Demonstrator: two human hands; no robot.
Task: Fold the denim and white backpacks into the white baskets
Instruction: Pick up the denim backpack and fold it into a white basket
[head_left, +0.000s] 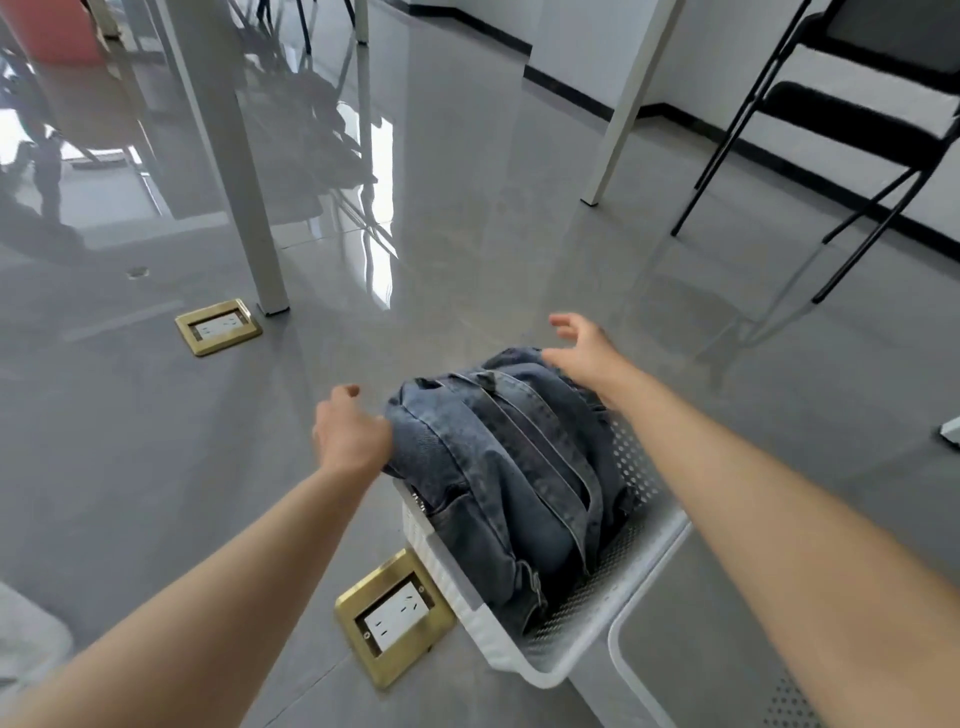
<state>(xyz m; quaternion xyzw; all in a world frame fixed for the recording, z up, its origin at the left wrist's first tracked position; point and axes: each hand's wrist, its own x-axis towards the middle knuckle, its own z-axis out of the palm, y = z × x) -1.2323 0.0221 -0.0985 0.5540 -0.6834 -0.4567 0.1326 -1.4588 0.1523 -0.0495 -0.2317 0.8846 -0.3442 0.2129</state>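
While hands flank denim backpack (509, 457), brass floor socket (393, 617) apparently touches basket (587, 629).

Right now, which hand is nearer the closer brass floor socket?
Left. The left hand is at the denim backpack's left edge, above the near brass floor socket. The right hand is open over the backpack's far end, farther away.

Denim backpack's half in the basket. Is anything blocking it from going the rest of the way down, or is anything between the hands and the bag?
Nothing visible blocks it. The denim backpack already sits in the white basket, bulging above the rim. The left hand touches its left edge; the right hand hovers open at its far end. Only the bag's own bulk keeps it high.
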